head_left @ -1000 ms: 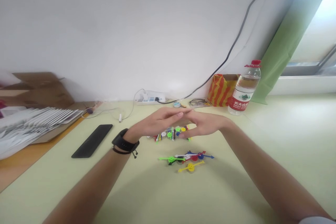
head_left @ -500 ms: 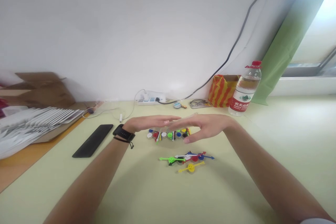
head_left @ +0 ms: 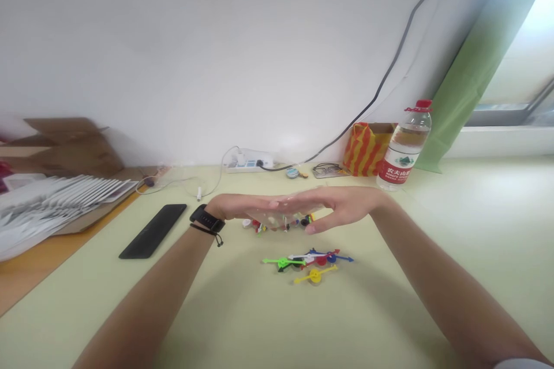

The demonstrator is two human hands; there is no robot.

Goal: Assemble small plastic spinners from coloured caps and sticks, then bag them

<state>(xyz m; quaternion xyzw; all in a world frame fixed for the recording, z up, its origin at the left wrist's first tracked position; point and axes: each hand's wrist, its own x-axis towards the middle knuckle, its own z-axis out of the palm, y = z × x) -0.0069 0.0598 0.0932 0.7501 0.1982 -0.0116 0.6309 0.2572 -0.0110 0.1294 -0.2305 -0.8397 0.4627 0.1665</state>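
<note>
My left hand is stretched out flat above the table, with a black watch on its wrist. My right hand reaches in from the other side, fingers straight and thumb apart, and the fingertips of both hands overlap. A sheet of clear plastic shows at and below the fingers; whether it is pressed between them I cannot tell. Behind it, a row of small coloured spinner pieces is partly hidden. Nearer me lie several arrow spinners: a green one, a yellow one, and white, red, blue and black ones overlapping.
A black phone-like slab lies at left, beside stacked white packets and a cardboard box. Along the wall are a power strip, a striped bag and a water bottle.
My hands have come closer, with the fingertips overlapping more. The clear plastic shows more plainly beneath them and covers more of the back row. The front spinners have not moved.
</note>
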